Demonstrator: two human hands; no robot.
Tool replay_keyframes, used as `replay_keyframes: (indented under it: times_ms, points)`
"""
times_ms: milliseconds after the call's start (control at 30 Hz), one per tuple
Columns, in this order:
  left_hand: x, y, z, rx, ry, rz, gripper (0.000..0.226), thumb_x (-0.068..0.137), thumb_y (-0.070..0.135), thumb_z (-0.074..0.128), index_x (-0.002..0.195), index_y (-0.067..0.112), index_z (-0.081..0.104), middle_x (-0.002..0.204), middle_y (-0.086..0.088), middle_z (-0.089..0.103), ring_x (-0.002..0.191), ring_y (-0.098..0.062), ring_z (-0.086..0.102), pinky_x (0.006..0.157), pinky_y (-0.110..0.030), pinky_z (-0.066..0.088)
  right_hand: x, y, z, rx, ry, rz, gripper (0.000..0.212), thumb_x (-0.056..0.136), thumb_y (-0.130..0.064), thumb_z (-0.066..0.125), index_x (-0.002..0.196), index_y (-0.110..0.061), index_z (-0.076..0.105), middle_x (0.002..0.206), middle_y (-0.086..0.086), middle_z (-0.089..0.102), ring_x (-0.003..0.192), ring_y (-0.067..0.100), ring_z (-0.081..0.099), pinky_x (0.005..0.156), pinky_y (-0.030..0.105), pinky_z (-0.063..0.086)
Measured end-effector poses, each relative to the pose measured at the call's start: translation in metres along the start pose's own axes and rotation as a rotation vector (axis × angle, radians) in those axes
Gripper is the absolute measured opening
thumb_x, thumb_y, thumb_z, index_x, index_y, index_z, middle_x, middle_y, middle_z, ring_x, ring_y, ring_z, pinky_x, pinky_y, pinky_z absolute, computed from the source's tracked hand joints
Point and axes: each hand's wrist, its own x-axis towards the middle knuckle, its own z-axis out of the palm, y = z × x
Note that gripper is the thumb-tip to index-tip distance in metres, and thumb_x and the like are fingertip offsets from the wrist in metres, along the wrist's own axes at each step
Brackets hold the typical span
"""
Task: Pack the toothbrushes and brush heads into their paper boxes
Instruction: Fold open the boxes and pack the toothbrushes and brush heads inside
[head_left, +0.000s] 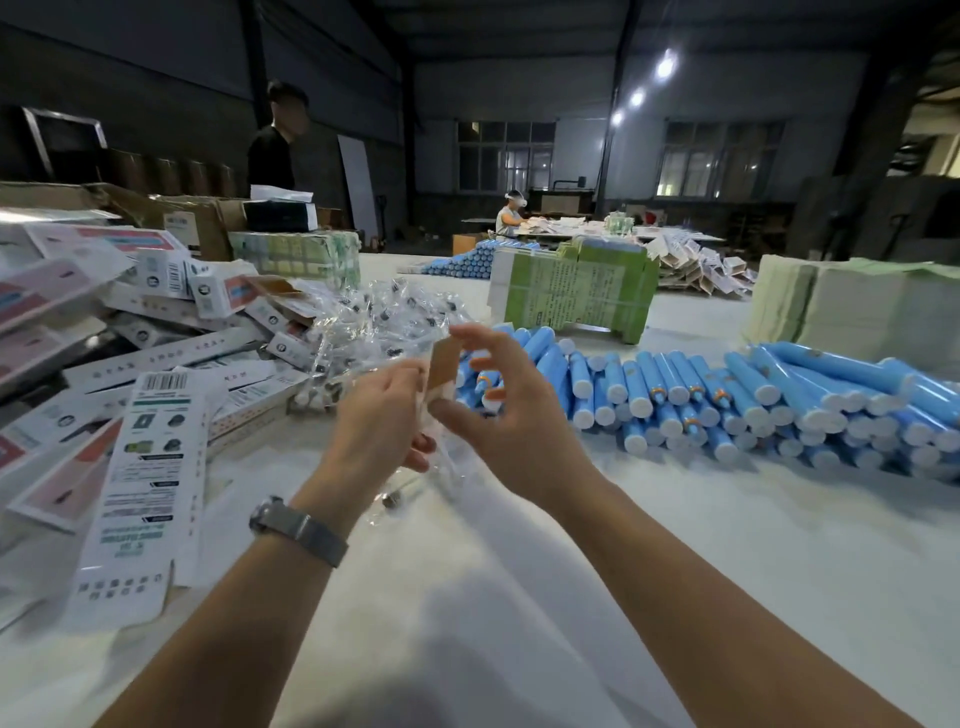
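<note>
Both forearms reach over the white desk (727, 545), meeting at a small paper box.

Left hand (379, 421), a watch (296, 525) on its wrist, curls round the box (441, 364) and a clear-wrapped brush head (415, 483) hanging below it; right hand (509, 410) hovers beside the box's brown flap, fingers spread and loose, touching nothing plainly. Blue toothbrushes (753, 395) lie piled right of the hands, flat printed boxes (145, 457) left, bagged brush heads (374, 322) just behind.

Left grip (382, 415) curled — right grip (511, 410) spread
</note>
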Motion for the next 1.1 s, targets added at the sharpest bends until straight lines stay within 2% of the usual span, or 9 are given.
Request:
replay_keyframes:
  times_ms: [167, 233, 333, 433, 533, 667, 767, 900, 1100]
  points:
    - [-0.016, 0.000, 0.018, -0.071, -0.101, 0.343, 0.033, 0.086, 0.046, 0.039, 0.071, 0.041, 0.068, 0.060, 0.013, 0.060, 0.054, -0.001, 0.053, 0.049, -0.015, 0.038, 0.014, -0.020, -0.028, 0.139, 0.120, 0.025, 0.044, 0.082, -0.033, 0.077, 0.114, -0.035, 0.047, 0.102, -0.019, 0.063, 0.095, 0.003, 0.064, 0.081, 0.036, 0.059]
    - [-0.022, -0.004, 0.025, -0.098, -0.183, 0.413, 0.026, 0.086, 0.054, 0.047, 0.096, 0.042, 0.067, 0.083, 0.015, 0.069, 0.075, 0.000, 0.064, 0.065, -0.016, 0.048, 0.014, -0.024, -0.032, 0.194, 0.158, 0.065, 0.047, 0.081, -0.034, 0.079, 0.116, -0.033, 0.048, 0.104, -0.016, 0.064, 0.087, 0.006, 0.067, 0.074, 0.038, 0.061]
    - [-0.029, -0.013, 0.042, -0.135, -0.300, 0.442, 0.048, 0.084, 0.023, 0.067, 0.130, 0.013, 0.056, 0.109, 0.011, 0.072, 0.102, -0.005, 0.068, 0.082, -0.021, 0.053, 0.007, -0.024, -0.032, 0.089, 0.193, 0.052, 0.053, 0.076, -0.038, 0.083, 0.116, -0.033, 0.049, 0.099, -0.015, 0.065, 0.080, 0.000, 0.065, 0.065, 0.020, 0.056]
    - [-0.035, -0.018, 0.053, -0.163, -0.265, 0.399, 0.039, 0.074, 0.010, 0.069, 0.112, 0.013, 0.060, 0.091, 0.012, 0.073, 0.085, -0.008, 0.070, 0.074, -0.025, 0.056, 0.006, -0.016, -0.044, 0.178, 0.109, 0.119, 0.041, 0.083, -0.042, 0.073, 0.116, -0.029, 0.053, 0.092, -0.009, 0.069, 0.076, 0.003, 0.067, 0.059, 0.021, 0.054]
    - [-0.033, -0.022, 0.051, -0.215, -0.214, 0.302, 0.050, 0.063, 0.035, 0.080, 0.105, 0.015, 0.062, 0.078, 0.008, 0.071, 0.074, -0.012, 0.069, 0.068, -0.026, 0.057, 0.010, 0.009, -0.061, 0.365, 0.145, 0.252, 0.028, 0.093, -0.047, 0.052, 0.112, -0.028, 0.059, 0.092, 0.000, 0.072, 0.078, 0.013, 0.067, 0.056, 0.025, 0.052]
    - [-0.035, -0.029, 0.050, -0.153, -0.241, 0.196, 0.094, 0.040, 0.069, 0.086, 0.114, 0.018, 0.058, 0.082, 0.012, 0.070, 0.080, -0.012, 0.069, 0.068, -0.022, 0.055, 0.011, 0.068, -0.084, -0.318, 0.264, 0.428, 0.023, 0.094, -0.036, 0.058, 0.116, -0.029, 0.061, 0.112, -0.003, 0.066, 0.100, 0.018, 0.060, 0.080, 0.032, 0.051]
    - [-0.041, -0.037, 0.058, -0.134, -0.315, 0.187, 0.088, 0.042, 0.067, 0.084, 0.112, 0.020, 0.058, 0.084, 0.009, 0.069, 0.081, -0.011, 0.068, 0.068, -0.020, 0.053, 0.007, 0.109, -0.105, -0.765, 0.140, 0.573, 0.042, 0.096, -0.037, 0.050, 0.138, -0.036, 0.049, 0.140, 0.003, 0.046, 0.127, 0.028, 0.040, 0.097, 0.040, 0.041]
    - [-0.040, -0.042, 0.062, -0.149, -0.306, 0.202, 0.099, 0.038, 0.079, 0.079, 0.113, 0.018, 0.058, 0.091, -0.001, 0.068, 0.084, -0.021, 0.069, 0.068, -0.023, 0.056, 0.012, 0.136, -0.108, -0.972, -0.063, 0.668, 0.040, 0.100, -0.042, 0.036, 0.139, -0.039, 0.044, 0.142, 0.003, 0.040, 0.125, 0.031, 0.034, 0.092, 0.040, 0.037]
    - [-0.039, -0.037, 0.061, -0.276, -0.329, 0.163, 0.127, 0.027, 0.099, 0.064, 0.111, 0.004, 0.058, 0.072, -0.007, 0.069, 0.066, -0.018, 0.069, 0.065, -0.030, 0.059, 0.021, 0.136, -0.114, -1.123, 0.045, 0.593, 0.022, 0.094, -0.033, 0.054, 0.112, -0.022, 0.060, 0.112, 0.004, 0.060, 0.111, 0.029, 0.052, 0.074, 0.034, 0.040]
